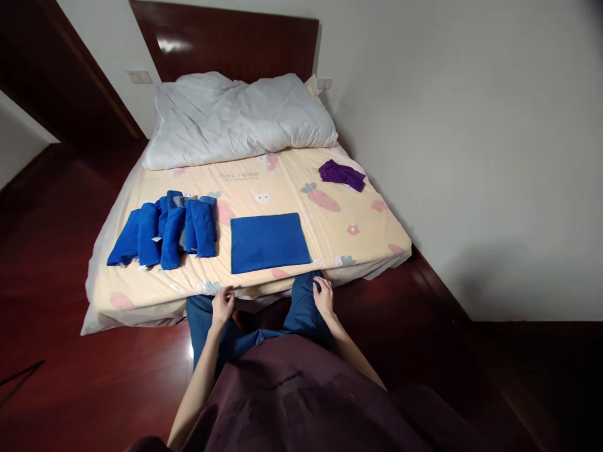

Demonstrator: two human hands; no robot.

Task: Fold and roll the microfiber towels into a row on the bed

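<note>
A blue towel [269,242] lies flat as a neat rectangle near the front edge of the bed. Several rolled blue towels [173,227] are bunched to its left, some resting on others. My left hand [223,306] hovers by the bed's edge over my left knee, its fingers loosely bent with nothing in them. On the other side, my right hand [323,295] is above or on my right knee, just below the flat towel's right corner; thumb and fingers are apart and hold nothing. Neither hand touches a towel.
A crumpled purple cloth [342,174] lies at the right of the patterned bed sheet [277,182]. Behind, a folded white quilt [235,119] stretches below the dark wooden headboard [235,37]. A white wall [452,157] stands to the right, and dark red floor [117,376] surrounds the bed.
</note>
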